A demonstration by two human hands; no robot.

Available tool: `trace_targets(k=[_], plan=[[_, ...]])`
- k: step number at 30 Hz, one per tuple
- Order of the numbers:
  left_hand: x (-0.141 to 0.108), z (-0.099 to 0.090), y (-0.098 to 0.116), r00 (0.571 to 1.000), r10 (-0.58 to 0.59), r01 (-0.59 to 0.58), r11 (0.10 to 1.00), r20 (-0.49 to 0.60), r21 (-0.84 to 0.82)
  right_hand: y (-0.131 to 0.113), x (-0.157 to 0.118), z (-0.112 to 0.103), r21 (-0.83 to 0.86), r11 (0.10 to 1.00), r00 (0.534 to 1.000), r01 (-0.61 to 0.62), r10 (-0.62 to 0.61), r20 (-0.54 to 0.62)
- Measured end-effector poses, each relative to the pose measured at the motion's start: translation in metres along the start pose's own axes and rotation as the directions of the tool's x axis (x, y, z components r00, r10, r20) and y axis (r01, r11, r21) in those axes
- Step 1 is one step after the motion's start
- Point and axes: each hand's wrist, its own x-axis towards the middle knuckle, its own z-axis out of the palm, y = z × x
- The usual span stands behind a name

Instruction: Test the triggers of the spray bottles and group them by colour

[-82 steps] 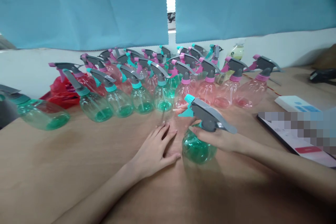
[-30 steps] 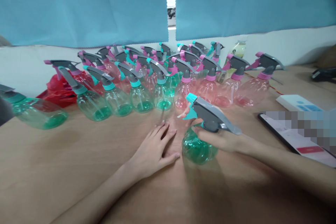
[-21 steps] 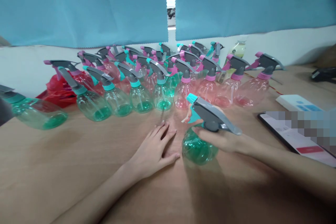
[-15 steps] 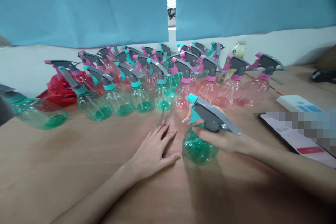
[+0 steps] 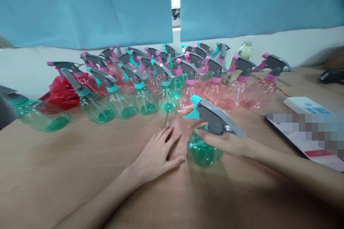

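My right hand (image 5: 225, 142) is wrapped round the neck of a green spray bottle (image 5: 202, 154) with a grey head and turquoise trigger. The thumb side lies across the top of the bottle's body. A fingertip shows in front of the trigger, while the other fingers are mostly hidden behind the head. Beside the bottle, on its left, my left hand (image 5: 157, 154) lies flat on the wooden table (image 5: 80, 182) with fingers spread, holding nothing. A green spray bottle (image 5: 168, 100) stands in the row just beyond its fingertips.
Rows of green and pink spray bottles stand at the back, including a pink one (image 5: 258, 93). At far left another green bottle (image 5: 41, 114) stands apart. A red plastic bag (image 5: 63, 91) lies behind. On the right are a phone (image 5: 298, 139) and a white box (image 5: 303, 104).
The turquoise trigger has swung outward from the neck, and the fingers of my right hand have moved forward with it. My left hand has stayed in place.
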Motion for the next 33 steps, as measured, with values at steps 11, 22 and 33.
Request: trace_targets(k=[11,22,33], plan=[[-0.0008,0.0022,-0.0013,1.0,0.017,-0.017,1.0,-0.018,-0.016,-0.0025,0.001,-0.0011,-0.009,1.0,1.0,0.021,-0.021,-0.008],[-0.001,0.0008,-0.0003,1.0,0.012,-0.012,1.0,-0.006,-0.006,-0.0017,0.0,-0.0005,-0.022,1.0,1.0,0.019,-0.019,-0.02],[-0.0004,0.0008,-0.0005,0.999,0.013,-0.014,1.0,-0.032,-0.019,0.0027,-0.0018,-0.0007,-0.005,1.0,0.999,-0.031,0.031,0.025]])
